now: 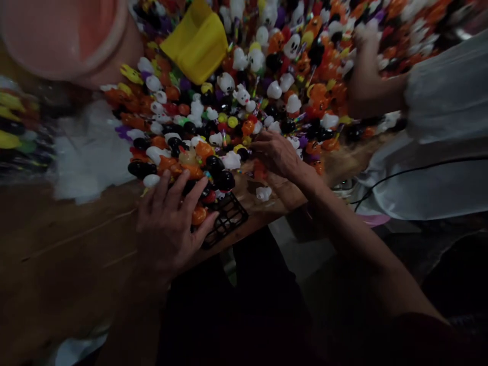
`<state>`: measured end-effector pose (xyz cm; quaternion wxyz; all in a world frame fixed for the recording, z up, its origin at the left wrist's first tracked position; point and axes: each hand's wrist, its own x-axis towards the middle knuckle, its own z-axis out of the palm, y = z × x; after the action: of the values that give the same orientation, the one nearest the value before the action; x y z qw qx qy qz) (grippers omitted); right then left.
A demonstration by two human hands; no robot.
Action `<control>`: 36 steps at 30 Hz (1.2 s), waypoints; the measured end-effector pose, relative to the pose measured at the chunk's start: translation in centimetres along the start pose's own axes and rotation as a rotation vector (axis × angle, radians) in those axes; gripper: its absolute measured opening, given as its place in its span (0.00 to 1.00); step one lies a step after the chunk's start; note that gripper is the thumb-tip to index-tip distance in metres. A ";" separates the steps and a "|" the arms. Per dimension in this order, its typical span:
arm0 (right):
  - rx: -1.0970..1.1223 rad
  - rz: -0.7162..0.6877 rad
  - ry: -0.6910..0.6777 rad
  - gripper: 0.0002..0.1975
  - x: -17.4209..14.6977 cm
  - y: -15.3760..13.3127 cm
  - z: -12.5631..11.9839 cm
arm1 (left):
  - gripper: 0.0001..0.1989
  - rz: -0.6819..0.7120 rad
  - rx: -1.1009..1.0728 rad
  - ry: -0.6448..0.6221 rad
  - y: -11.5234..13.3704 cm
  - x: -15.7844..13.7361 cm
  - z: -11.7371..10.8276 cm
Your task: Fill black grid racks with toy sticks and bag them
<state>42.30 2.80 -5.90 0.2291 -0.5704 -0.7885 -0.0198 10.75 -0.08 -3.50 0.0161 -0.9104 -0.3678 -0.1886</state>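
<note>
A large heap of small plastic toy figures point(225, 81) in orange, white, black, yellow and purple covers the table; some have ghost or pumpkin shapes and colourful sticks. My left hand point(168, 218) lies with fingers spread over orange and black figures at the near edge of the heap. Beside its thumb is a black plastic grid point(231, 216), partly under the figures. My right hand point(277, 153) reaches into the heap's front edge with fingers bent together; what lies between the fingertips is hidden. A small white figure point(263, 193) lies apart below it.
A yellow scoop point(198, 43) rests on the heap. A pink tub point(72, 38) stands at the back left, with clear plastic bags point(89, 147) before it. At right, a co-worker's arm point(375, 84) reaches into the heap. A dark cable point(415, 170) crosses white cloth.
</note>
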 end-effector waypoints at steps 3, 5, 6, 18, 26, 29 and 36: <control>0.040 0.156 0.077 0.10 -3.1 -1.5 -1.5 | 0.33 0.015 -0.003 0.029 0.2 0.0 0.2; 0.153 0.244 0.116 0.09 -5.2 -3.4 -2.0 | 0.35 0.028 -0.039 0.052 0.3 0.1 0.3; 0.238 0.278 0.118 0.09 -6.2 -4.6 -2.0 | 0.35 0.032 -0.064 0.065 0.3 0.1 0.3; 0.844 0.458 0.102 0.10 -9.7 -11.6 1.5 | 0.22 -0.185 -0.244 0.319 0.3 0.1 -3.4; 0.851 0.443 0.312 0.07 -8.0 -14.6 5.6 | 0.21 0.058 -0.103 0.017 0.2 1.3 -1.3; 0.764 0.408 0.292 0.09 -7.4 -15.1 6.8 | 0.25 0.088 -0.142 -0.022 -0.4 1.2 -0.9; 0.416 0.312 0.237 0.05 -7.9 -15.5 8.8 | 0.23 0.078 -0.155 0.096 0.0 1.0 0.0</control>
<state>27.19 -7.06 -13.19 0.4321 -0.6193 -0.6460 0.1113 11.38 0.54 -3.14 -0.0296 -0.9124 -0.3154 -0.2593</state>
